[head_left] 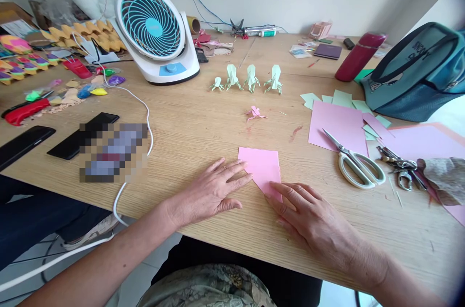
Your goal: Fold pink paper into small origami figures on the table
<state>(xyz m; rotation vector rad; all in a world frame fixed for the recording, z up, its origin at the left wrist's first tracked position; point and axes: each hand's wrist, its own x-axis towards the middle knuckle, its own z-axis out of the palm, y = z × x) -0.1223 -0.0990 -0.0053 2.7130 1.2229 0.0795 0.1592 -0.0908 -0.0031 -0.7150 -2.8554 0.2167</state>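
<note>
A folded pink paper (262,165) lies on the wooden table (203,123) in front of me. My left hand (214,191) lies flat with fingers stretched out, its fingertips on the paper's left edge. My right hand (308,217) rests flat too, fingers pressing the paper's lower right corner. Neither hand grips anything. Beyond the paper sits a small pink folded figure (255,114), and further back a row of several pale green folded figures (249,79).
White-handled scissors (354,161) lie on pink sheets (339,125) at the right, with keys (399,166), a teal bag (417,74) and a red bottle (358,57). A fan (156,33) stands at the back; two phones (82,135) and a white cable (145,118) lie left.
</note>
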